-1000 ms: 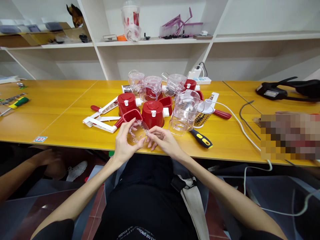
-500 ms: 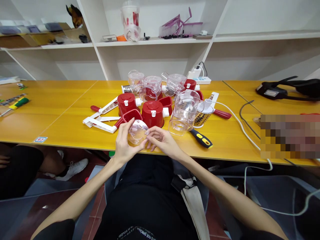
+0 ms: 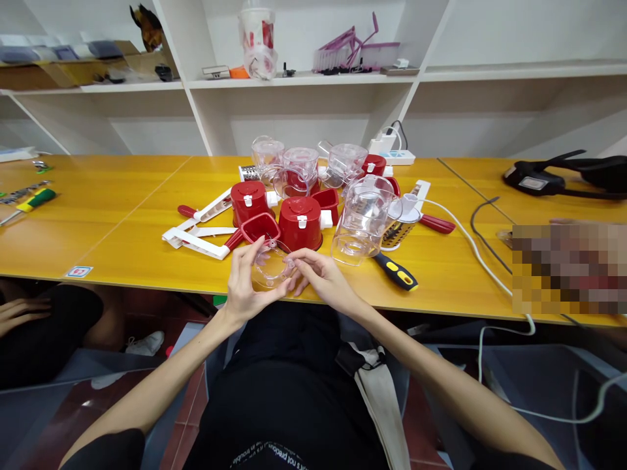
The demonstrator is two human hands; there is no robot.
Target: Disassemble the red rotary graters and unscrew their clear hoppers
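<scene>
Just past the table's near edge, a clear round plastic piece is held up, tilted. My left hand grips its left side between thumb and fingers. My right hand pinches its right rim; whether something small is between those fingertips, I cannot tell. Close beyond stand two red plastic housings with white catches and a red square hopper with a handle. White folding arms lie to the left. Right of the housings is a large clear plastic container, beside a grater drum and a black-and-yellow tool handle.
More clear cups stand at the back of the pile. A white cable runs across the table at right, near a black strapped device. White shelves rise behind. Another person's hand shows at lower left.
The clear piece has turned in my hands and its face tilts differently now. Both hands stay nearly in place. At lower left, the other person's leg and hand have shifted.
</scene>
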